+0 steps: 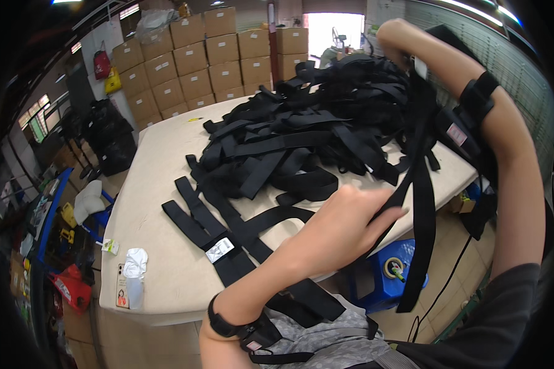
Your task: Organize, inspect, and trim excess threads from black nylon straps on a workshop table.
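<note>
A long black webbing strap point(424, 203) hangs between my two hands, its loose lower end dangling past the table's edge. My right hand point(394, 39) is raised at the upper right and grips the strap's upper part, near a white tag point(420, 68). Lower down, my left hand point(346, 221) pinches the strap between thumb and fingers. Beyond my hands, a tangled heap of black straps point(300, 133) covers much of the cream-topped table point(152, 184). In front of me, a flat black strap piece point(233, 270) bearing a white label point(220, 249) reaches over the near edge.
A blue plastic stool point(378, 281) carrying a tape roll point(394, 267) stands below the table's right edge. On the near left corner lie a phone point(122, 290) and a translucent bottle point(135, 293). Stacked cardboard boxes point(191, 55) stand behind; a black cable point(448, 281) crosses the floor.
</note>
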Motion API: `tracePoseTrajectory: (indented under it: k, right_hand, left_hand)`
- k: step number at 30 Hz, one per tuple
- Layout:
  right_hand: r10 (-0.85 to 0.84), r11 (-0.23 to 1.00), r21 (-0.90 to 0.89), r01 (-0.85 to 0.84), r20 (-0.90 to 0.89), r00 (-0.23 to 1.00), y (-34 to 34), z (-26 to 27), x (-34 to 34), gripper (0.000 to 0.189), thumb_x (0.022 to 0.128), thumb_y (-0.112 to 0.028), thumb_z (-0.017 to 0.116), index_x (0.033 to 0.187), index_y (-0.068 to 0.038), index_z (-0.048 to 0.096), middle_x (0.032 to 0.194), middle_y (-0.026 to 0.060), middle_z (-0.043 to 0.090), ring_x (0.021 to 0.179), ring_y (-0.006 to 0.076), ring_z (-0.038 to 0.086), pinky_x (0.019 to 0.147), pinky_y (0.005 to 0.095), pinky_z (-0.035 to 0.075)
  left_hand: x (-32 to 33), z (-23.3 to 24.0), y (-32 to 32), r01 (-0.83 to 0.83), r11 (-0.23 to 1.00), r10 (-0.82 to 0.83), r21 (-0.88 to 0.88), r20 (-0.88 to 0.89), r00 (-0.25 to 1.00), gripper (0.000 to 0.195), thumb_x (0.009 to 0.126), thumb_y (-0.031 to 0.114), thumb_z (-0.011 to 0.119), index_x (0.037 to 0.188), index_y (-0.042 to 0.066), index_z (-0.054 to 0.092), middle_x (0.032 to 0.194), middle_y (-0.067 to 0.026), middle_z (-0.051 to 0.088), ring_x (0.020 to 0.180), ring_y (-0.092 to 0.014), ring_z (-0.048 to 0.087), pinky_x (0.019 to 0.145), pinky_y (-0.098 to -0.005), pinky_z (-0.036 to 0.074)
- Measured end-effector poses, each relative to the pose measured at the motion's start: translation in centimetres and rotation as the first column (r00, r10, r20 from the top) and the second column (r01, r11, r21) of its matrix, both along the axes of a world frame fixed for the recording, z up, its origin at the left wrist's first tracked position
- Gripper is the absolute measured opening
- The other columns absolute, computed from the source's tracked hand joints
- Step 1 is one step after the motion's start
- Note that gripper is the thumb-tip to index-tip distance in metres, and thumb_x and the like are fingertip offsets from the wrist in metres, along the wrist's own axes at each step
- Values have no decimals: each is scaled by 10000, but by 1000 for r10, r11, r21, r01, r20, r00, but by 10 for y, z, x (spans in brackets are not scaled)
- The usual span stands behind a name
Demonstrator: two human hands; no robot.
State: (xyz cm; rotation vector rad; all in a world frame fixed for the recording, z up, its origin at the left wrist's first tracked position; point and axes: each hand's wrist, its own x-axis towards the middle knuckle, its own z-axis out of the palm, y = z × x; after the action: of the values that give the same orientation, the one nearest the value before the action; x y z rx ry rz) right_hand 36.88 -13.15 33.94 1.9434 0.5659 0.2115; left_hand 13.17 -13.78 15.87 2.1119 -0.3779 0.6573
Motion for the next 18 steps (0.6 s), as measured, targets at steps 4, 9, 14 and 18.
tracePoseTrajectory:
  k: [4,9,14,18]
  right_hand:
    - [457,890,151,-431,-313,833,88,-120,53,396,618,-158,776,1002,-100,698,1030,98,667,930,287,642,774,394,521]
    - [999,-15,957,-289,2,-45,166,-228,-57,326,778,-153,577,1093,-76,603,938,158,638,867,352,625,778,408,507]
    - [882,340,851,-401,-436,-178,93,-243,-95,369,782,-197,632,1129,-83,577,985,154,608,923,322,603,786,415,495]
    - [968,246,721,-648,-148,203,35,-289,-11,778,685,-166,744,1364,-166,364,1213,131,461,1124,292,458,899,394,397]
  left_hand:
    - [-49,-15,50,-162,982,127,-97,-300,945,234,852,177,634,878,-55,638,602,-158,590,567,-221,615,542,-315,452]
    - [-108,-148,196,-686,727,507,-27,-652,564,334,811,279,687,746,-47,660,578,-69,597,549,-78,527,511,-275,417]
    - [-150,-222,209,-732,616,684,292,-659,313,324,814,266,679,798,-57,673,643,-130,635,570,-185,584,563,-323,453]
    - [-128,-232,200,-737,447,861,507,-466,203,336,796,275,689,871,-52,677,762,-238,641,705,-373,616,655,-395,480]
